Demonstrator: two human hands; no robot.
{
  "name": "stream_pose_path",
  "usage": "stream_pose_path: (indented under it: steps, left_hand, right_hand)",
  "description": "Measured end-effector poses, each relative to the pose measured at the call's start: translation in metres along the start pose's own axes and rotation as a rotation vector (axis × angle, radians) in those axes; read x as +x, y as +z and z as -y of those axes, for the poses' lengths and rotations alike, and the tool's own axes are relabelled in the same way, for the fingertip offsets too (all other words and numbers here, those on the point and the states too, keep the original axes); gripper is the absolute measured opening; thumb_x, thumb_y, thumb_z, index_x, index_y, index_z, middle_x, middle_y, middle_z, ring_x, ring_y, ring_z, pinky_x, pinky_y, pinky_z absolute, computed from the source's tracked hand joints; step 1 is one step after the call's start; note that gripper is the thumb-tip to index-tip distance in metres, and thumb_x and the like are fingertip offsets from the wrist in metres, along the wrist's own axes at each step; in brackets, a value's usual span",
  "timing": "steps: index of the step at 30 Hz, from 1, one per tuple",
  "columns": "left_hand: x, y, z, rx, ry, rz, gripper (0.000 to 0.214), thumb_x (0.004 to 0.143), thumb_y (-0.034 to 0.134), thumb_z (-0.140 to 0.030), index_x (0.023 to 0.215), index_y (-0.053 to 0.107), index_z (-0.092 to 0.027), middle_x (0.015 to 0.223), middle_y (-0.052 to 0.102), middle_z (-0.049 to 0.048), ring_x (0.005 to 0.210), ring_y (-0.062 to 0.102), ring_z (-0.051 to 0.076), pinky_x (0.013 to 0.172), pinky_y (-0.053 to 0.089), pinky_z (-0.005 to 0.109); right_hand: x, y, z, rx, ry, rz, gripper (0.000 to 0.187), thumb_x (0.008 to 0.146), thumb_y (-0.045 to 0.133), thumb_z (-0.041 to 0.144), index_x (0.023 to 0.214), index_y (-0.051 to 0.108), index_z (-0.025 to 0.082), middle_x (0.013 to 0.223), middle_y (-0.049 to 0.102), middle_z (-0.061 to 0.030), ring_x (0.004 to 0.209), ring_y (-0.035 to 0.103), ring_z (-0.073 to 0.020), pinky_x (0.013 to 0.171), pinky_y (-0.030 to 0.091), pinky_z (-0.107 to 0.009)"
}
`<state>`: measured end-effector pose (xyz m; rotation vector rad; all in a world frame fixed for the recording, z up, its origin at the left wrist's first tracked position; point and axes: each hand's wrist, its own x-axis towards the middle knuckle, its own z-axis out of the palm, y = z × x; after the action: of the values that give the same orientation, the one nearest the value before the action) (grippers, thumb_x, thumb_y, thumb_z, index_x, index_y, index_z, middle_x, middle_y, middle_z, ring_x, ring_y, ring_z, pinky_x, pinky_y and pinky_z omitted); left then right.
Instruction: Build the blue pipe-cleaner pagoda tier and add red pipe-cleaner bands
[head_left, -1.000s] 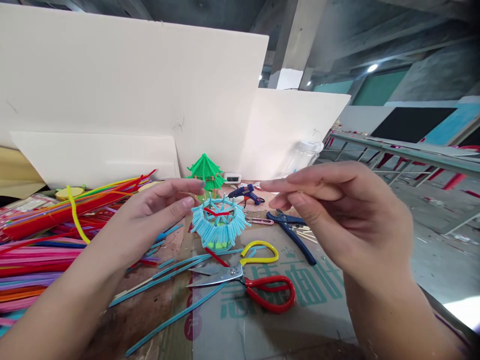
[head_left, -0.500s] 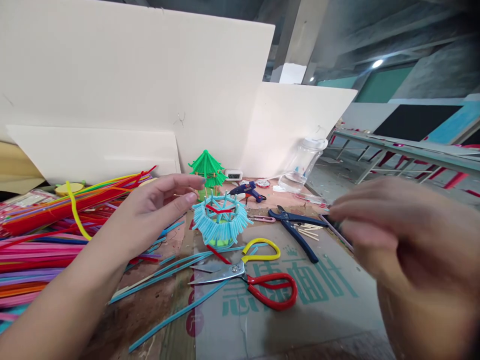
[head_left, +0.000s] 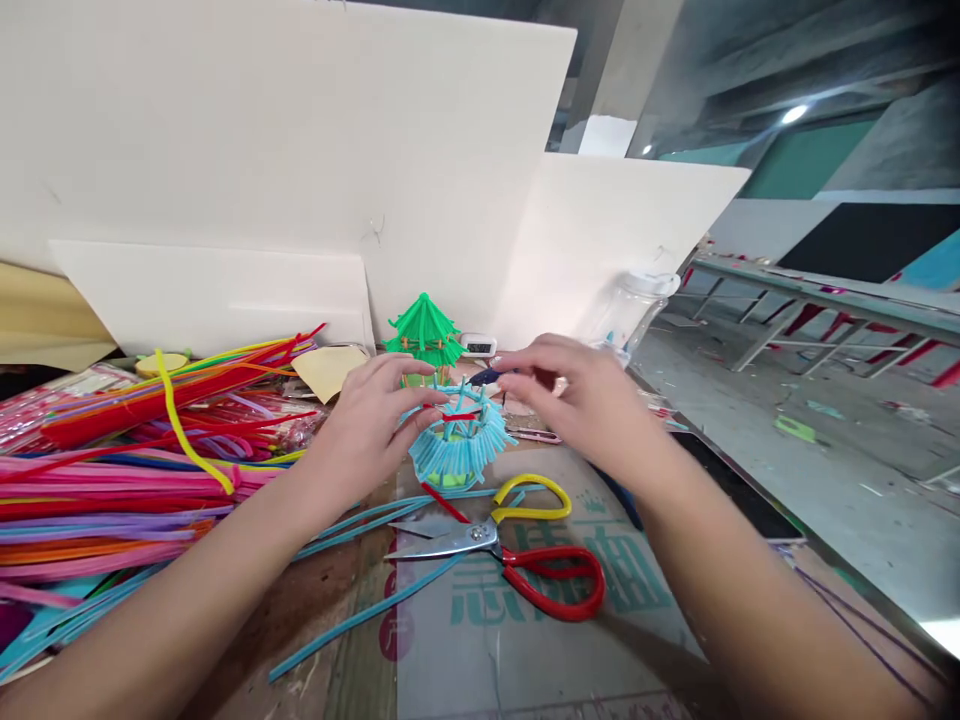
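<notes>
A small round structure of light-blue pipe cleaners [head_left: 454, 455] with a fringed rim and upright posts stands at the middle of the worktop. A short red pipe cleaner [head_left: 461, 417] lies across its top. My left hand [head_left: 375, 415] is at the structure's left rim, its thumb and index finger closed about the red piece's left end. Above the right rim hovers my right hand [head_left: 581, 400], thumb and index finger apart, with nothing plainly held. In front lie open scissors [head_left: 480, 540] with one yellow and one red handle. Behind stands a green pagoda-like roof [head_left: 424, 330].
Bundles of coloured pipe cleaners [head_left: 112, 500] cover the left side. Loose blue pipe cleaners [head_left: 360, 620] lie near the scissors. A clear jar [head_left: 634, 310], a small digital clock [head_left: 478, 345] and white boards [head_left: 300, 180] stand behind. A dark tablet-like panel [head_left: 739, 490] lies at right.
My right hand has swung in from the far right to the blue structure. My left hand has moved right onto its rim and the red piece. The view has shifted slightly.
</notes>
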<state>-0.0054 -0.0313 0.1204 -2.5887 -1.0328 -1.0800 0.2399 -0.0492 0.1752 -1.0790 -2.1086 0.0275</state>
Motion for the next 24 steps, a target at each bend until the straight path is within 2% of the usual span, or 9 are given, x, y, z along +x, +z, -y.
stream_pose_path:
  steps: [2, 5, 8, 13, 17, 24]
  left_hand:
    - [-0.001, 0.004, 0.0, -0.012, -0.007, -0.005, 0.026, 0.103, 0.053, -0.031, 0.114, 0.074, -0.023, 0.128, 0.065, 0.0104, 0.128, 0.055, 0.028, 0.11, 0.044, 0.052]
    - [0.0, 0.008, 0.002, -0.037, -0.032, -0.005, 0.024, 0.102, 0.053, -0.031, 0.112, 0.074, -0.023, 0.128, 0.066, 0.0099, 0.129, 0.055, 0.029, 0.112, 0.042, 0.054]
    - [0.001, 0.011, 0.004, -0.051, -0.057, -0.008, 0.022, 0.102, 0.054, -0.03, 0.109, 0.075, -0.023, 0.127, 0.067, 0.0094, 0.128, 0.055, 0.029, 0.111, 0.042, 0.054]
    - [0.003, 0.013, 0.002, -0.078, -0.053, 0.022, 0.018, 0.1, 0.057, -0.027, 0.107, 0.073, -0.022, 0.128, 0.067, 0.0093, 0.129, 0.055, 0.028, 0.113, 0.04, 0.054]
    - [0.003, 0.013, 0.001, -0.069, -0.062, 0.016, 0.014, 0.1, 0.058, -0.027, 0.101, 0.071, -0.022, 0.125, 0.068, 0.0088, 0.128, 0.056, 0.028, 0.112, 0.04, 0.054]
    - [0.004, 0.014, -0.001, -0.042, -0.054, -0.001, 0.015, 0.102, 0.054, -0.026, 0.097, 0.066, -0.019, 0.121, 0.067, 0.0094, 0.123, 0.057, 0.027, 0.108, 0.042, 0.049]
  right_hand:
    - [0.003, 0.02, -0.005, 0.023, 0.014, 0.095, 0.017, 0.095, 0.069, 0.026, 0.107, 0.078, 0.019, 0.094, 0.074, -0.0058, 0.074, 0.063, -0.016, 0.066, 0.045, -0.03]
    - [0.0, 0.034, -0.014, 0.06, 0.049, 0.152, 0.017, 0.095, 0.069, 0.025, 0.107, 0.078, 0.017, 0.096, 0.075, -0.0067, 0.076, 0.063, -0.0164, 0.066, 0.044, -0.029]
    - [-0.005, 0.036, -0.019, 0.108, 0.049, 0.156, 0.016, 0.096, 0.067, 0.021, 0.106, 0.078, 0.017, 0.091, 0.074, -0.006, 0.076, 0.062, -0.0165, 0.066, 0.044, -0.029]
    - [-0.009, 0.036, -0.021, 0.128, -0.086, 0.115, 0.019, 0.096, 0.062, 0.01, 0.104, 0.079, 0.016, 0.09, 0.07, -0.0063, 0.077, 0.061, -0.016, 0.067, 0.045, -0.028]
    - [-0.011, 0.041, -0.022, 0.107, -0.173, 0.105, 0.022, 0.097, 0.06, 0.012, 0.107, 0.078, 0.018, 0.092, 0.067, -0.0069, 0.082, 0.062, -0.0172, 0.069, 0.046, -0.028]
    - [-0.013, 0.044, -0.023, 0.071, -0.233, 0.11, 0.023, 0.096, 0.061, 0.011, 0.107, 0.08, 0.019, 0.09, 0.064, -0.0059, 0.081, 0.06, -0.0164, 0.071, 0.047, -0.028]
